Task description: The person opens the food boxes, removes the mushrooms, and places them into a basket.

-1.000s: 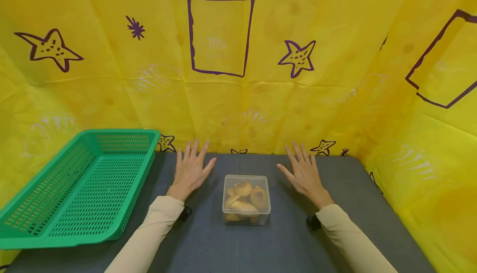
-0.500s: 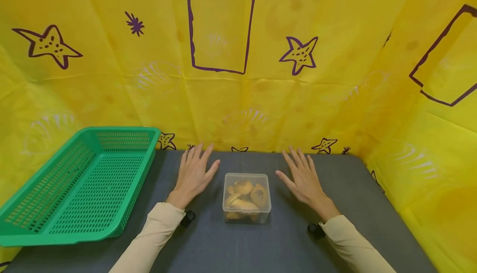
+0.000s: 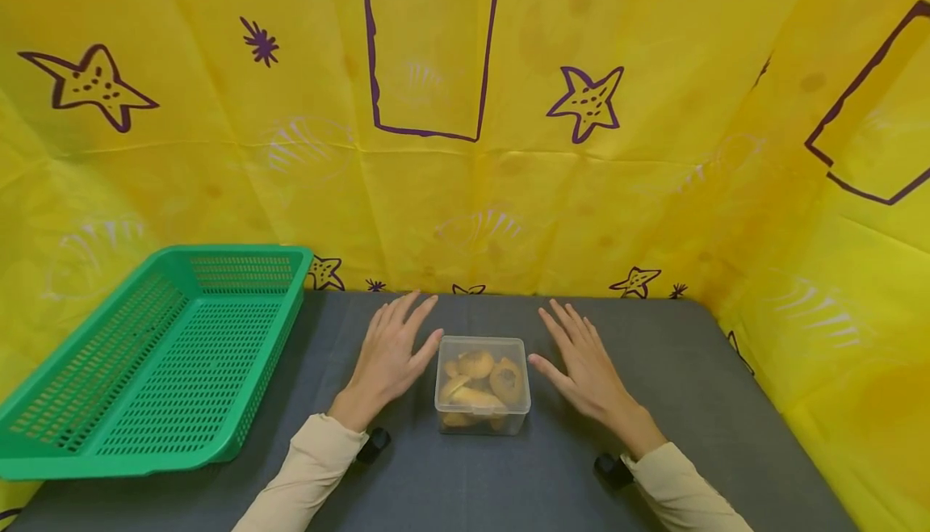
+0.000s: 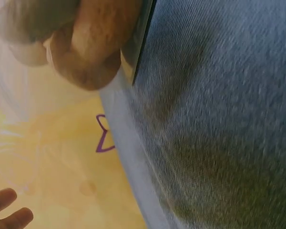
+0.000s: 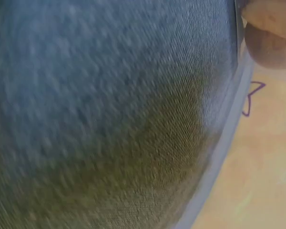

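Observation:
A clear plastic box (image 3: pixel 483 412) with its lid on stands in the middle of the table in the head view. Brown, rounded, mushroom-like pieces (image 3: pixel 475 379) show through it, and close up in the left wrist view (image 4: pixel 93 52). My left hand (image 3: pixel 385 358) is at the box's left side, its fingers extended and its thumb tip near the lid's corner; whether they touch cannot be told. On the other side my right hand (image 3: pixel 592 374) has its fingers extended, thumb toward the box with a small gap. Neither hand holds anything.
A green perforated plastic basket (image 3: pixel 218 461) sits at the left of the table. Dark grey cloth (image 3: pixel 472 492) covers the tabletop. Yellow fabric (image 3: pixel 508 185) with printed starfish walls off the back and the right side.
Both hands have moved inward, toward the box, from farther out on each side. The box and basket stay where they were; the head view has tilted slightly.

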A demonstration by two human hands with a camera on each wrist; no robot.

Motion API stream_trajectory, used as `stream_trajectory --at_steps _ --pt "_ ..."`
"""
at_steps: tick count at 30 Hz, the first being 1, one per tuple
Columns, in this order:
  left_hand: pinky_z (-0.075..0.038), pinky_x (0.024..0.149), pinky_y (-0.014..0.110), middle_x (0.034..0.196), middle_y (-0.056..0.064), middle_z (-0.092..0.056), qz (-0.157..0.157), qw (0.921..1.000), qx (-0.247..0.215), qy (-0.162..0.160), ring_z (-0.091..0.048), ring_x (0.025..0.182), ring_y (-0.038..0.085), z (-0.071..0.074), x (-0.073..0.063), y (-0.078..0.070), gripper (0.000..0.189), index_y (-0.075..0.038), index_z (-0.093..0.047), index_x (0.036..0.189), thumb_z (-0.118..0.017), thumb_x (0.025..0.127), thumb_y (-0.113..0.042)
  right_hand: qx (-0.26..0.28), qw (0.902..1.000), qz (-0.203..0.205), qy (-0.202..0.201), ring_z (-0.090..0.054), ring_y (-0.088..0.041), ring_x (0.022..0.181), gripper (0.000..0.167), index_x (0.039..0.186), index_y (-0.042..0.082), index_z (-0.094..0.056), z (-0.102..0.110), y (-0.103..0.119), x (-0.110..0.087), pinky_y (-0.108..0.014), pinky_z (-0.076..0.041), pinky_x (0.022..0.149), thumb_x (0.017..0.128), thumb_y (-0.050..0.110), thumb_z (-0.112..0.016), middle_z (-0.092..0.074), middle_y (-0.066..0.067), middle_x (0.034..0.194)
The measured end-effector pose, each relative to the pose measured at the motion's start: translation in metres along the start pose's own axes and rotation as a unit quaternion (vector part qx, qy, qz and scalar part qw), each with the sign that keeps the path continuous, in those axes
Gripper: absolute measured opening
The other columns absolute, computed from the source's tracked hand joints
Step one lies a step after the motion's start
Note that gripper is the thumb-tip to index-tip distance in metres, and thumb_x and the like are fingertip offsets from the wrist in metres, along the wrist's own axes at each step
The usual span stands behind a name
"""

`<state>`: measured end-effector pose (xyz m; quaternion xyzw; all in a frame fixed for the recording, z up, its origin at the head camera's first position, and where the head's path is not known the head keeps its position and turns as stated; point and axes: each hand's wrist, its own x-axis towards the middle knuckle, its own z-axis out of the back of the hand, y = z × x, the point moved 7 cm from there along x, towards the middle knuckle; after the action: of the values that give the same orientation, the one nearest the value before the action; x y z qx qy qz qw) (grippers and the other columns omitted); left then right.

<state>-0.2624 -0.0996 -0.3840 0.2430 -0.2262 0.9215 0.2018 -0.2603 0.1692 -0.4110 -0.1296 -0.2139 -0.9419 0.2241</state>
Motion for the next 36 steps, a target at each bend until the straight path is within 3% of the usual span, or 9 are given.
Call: stream_trajectory --at_steps 8,15,26,36 --pt "-0.034 0.113 0.060 0.147 0.015 -0.051 -0.033 0.9984 -0.026 0.038 -0.048 0.135 0.037 -0.007 -0.010 -0.017 0.051 -0.017 -0.052 0.145 -0.061 0.097 -0.035 0.073 0.9970 0.021 0.014 -0.018 -0.037 0.152 0.074 0.159 0.021 -0.021 -0.007 0.010 -0.008 -0.066 -0.019 0.117 0.098 0.039 -0.059 -0.019 -0.006 0.166" --pt "-0.037 0.112 0.058 0.143 0.014 -0.054 -0.078 0.9943 -0.044 0.059 -0.050 0.133 0.034 -0.012 -0.017 -0.033 0.049 -0.016 -0.056 0.141 -0.065 0.096 -0.033 0.155 0.9854 0.049 0.051 -0.026 -0.038 0.149 0.082 0.160 0.023 -0.015 -0.014 0.018 -0.014 -0.068 -0.031 0.110 0.095 0.036 -0.064 -0.018 -0.008 0.166" --pt "-0.038 0.114 0.052 0.137 0.012 -0.059 -0.159 0.9842 -0.047 0.061 -0.053 0.132 0.033 -0.015 -0.023 -0.057 0.042 -0.013 -0.065 0.128 -0.071 0.091 -0.032 0.212 0.9726 0.002 0.096 -0.028 -0.040 0.148 0.099 0.159 0.035 -0.010 -0.027 0.022 -0.017 -0.069 -0.037 0.105 0.085 0.043 -0.076 -0.017 -0.006 0.166" --pt "-0.037 0.115 0.052 0.134 0.006 -0.063 -0.189 0.9767 -0.078 0.064 -0.054 0.132 0.030 -0.021 -0.032 -0.069 0.038 -0.015 -0.068 0.125 -0.069 0.093 -0.035 0.239 0.9644 -0.034 0.108 -0.028 -0.034 0.149 0.111 0.159 0.032 -0.014 -0.034 0.025 -0.020 -0.063 -0.034 0.111 0.075 0.051 -0.083 -0.022 -0.006 0.165"
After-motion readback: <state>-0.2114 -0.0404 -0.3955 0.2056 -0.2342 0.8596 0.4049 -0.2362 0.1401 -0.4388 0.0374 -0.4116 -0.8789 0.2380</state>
